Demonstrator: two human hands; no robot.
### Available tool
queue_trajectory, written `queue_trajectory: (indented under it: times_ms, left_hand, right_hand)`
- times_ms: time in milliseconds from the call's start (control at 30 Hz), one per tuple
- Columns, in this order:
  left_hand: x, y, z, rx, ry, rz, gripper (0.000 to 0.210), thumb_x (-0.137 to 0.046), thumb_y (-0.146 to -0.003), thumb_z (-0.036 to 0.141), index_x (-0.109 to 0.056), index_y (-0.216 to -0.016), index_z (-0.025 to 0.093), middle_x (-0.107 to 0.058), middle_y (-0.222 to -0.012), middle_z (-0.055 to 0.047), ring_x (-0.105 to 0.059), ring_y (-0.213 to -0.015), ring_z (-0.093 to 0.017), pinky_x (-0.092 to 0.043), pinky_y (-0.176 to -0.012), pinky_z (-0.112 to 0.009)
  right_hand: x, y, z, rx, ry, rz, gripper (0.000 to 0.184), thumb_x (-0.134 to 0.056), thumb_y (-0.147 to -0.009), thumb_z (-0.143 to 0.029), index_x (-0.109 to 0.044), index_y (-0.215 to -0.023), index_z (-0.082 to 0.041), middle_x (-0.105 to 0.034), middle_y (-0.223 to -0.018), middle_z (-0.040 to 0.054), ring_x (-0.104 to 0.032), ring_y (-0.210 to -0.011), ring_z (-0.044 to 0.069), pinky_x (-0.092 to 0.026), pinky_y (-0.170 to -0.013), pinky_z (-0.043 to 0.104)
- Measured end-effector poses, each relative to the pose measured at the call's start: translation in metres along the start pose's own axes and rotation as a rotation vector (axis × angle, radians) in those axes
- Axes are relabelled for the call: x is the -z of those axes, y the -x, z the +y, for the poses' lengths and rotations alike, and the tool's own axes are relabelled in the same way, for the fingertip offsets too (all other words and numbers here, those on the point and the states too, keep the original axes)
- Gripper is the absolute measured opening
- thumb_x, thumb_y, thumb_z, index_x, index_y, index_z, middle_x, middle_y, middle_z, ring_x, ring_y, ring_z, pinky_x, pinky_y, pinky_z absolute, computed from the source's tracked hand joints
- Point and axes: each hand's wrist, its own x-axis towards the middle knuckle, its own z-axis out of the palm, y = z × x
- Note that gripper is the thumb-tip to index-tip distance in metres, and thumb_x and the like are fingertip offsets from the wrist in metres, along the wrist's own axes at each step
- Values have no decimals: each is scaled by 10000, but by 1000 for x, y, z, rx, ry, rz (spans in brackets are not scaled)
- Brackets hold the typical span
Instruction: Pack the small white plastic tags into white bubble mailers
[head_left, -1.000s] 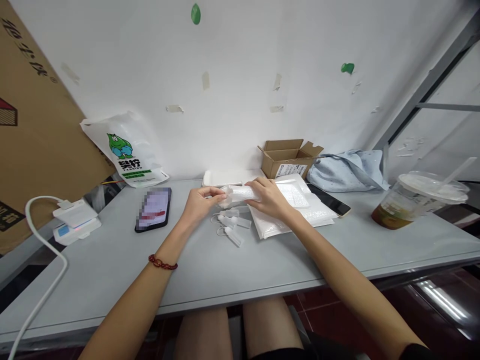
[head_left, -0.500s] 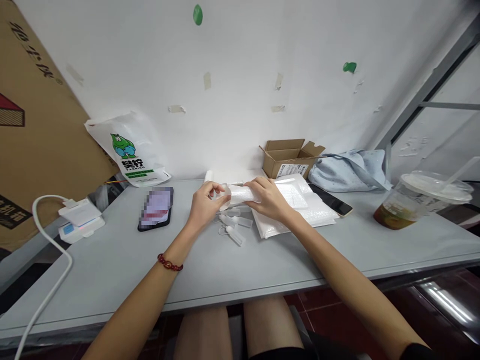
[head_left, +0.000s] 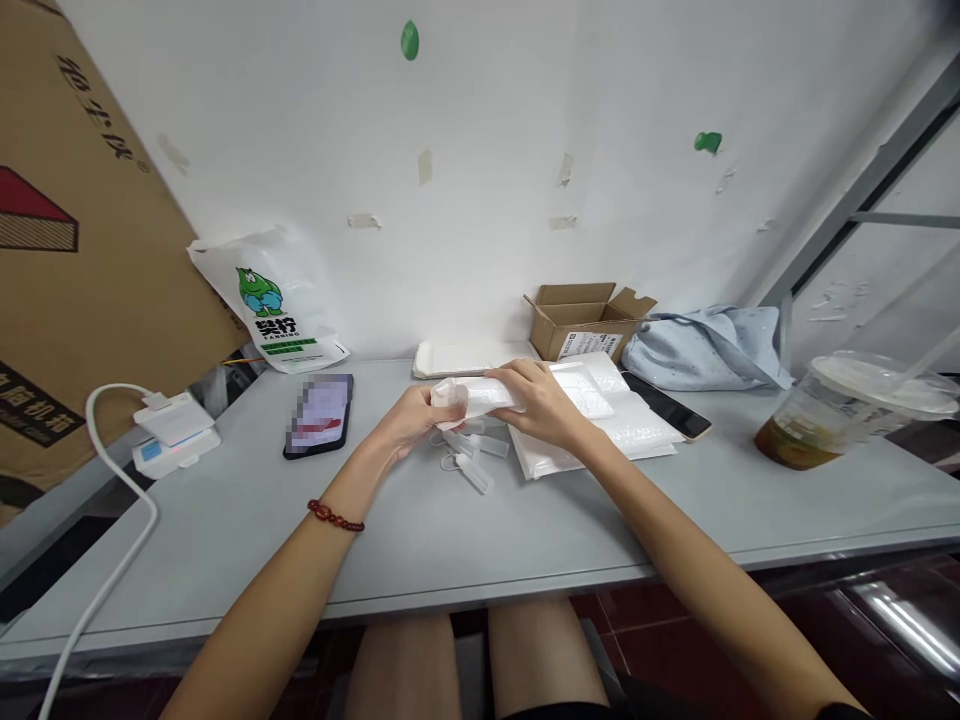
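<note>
Between my two hands is a whitish translucent bubble-wrap roll (head_left: 484,394), held roughly level above the table. My left hand (head_left: 411,420) grips its left end, thumb pressed against the loose wrap there. Fingers curled over the other end, my right hand (head_left: 534,398) holds the roll from above. What lies inside the wrap cannot be made out. Just below my hands, several small clear plastic bottles with white caps (head_left: 474,472) lie on the table. White bubble mailers (head_left: 637,425) are stacked under and beside my right hand.
An open cardboard box (head_left: 577,325) and white packets (head_left: 472,358) stand along the wall. Phones (head_left: 320,417) lie on both sides. A drink cup (head_left: 814,420) and light blue bag (head_left: 701,345) are right; a white charger with cable (head_left: 176,435) and a white bag (head_left: 274,300) are left.
My left hand has turned and dropped a little, its thumb now folding the wrap's left end. My right hand stays on the roll. The view has shifted slightly.
</note>
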Motion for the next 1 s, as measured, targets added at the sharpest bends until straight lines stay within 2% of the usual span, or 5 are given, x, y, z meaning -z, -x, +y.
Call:
queue_trajectory:
  times_ms: [200, 433, 600, 733, 1000]
  left_hand:
    - [-7, -1, -3, -21, -46, 48, 270, -803, -519, 232, -645, -708, 122, -595, -626, 8, -519, -579, -120, -379, -550, -239]
    - [-21, 3, 3, -7, 2, 207, 325, -801, -562, 345, -672, -769, 130, -650, -699, -24, -562, -632, -151, -399, -555, -243]
    - [-17, 5, 6, -21, 170, 78, 416, -777, -619, 397, -683, -937, 145, -691, -821, -56, -614, -736, -187, -451, -631, -275]
    - [-17, 6, 5, -12, 125, -11, 415, -817, -568, 288, -688, -937, 150, -692, -838, -49, -608, -727, -178, -453, -638, -279]
    - [-25, 6, 0, 57, -64, 178, 208, -766, -588, 271, -647, -707, 148, -635, -667, -2, -559, -624, -143, -396, -542, -238]
  right_hand:
    - [-1, 1, -4, 62, 30, -44, 446, -628, -834, -254, -516, -1260, -181, -574, -1242, 137, -510, -1127, 270, -358, -909, 415]
    - [-5, 1, -13, 132, 146, -80, 525, -584, -814, -186, -454, -1323, -164, -488, -1351, 190, -449, -1217, 314, -342, -944, 478]
    - [-2, 1, -11, 103, 177, -69, 601, -494, -777, -67, -399, -1366, -136, -466, -1376, 203, -435, -1246, 305, -348, -959, 483]
    - [-3, 1, -9, 89, 172, -70, 593, -482, -759, -45, -426, -1344, -128, -478, -1365, 198, -451, -1226, 304, -363, -946, 473]
    - [-10, 2, -21, 149, 159, -135, 517, -457, -800, -41, -451, -1308, -139, -505, -1331, 178, -457, -1216, 286, -366, -944, 455]
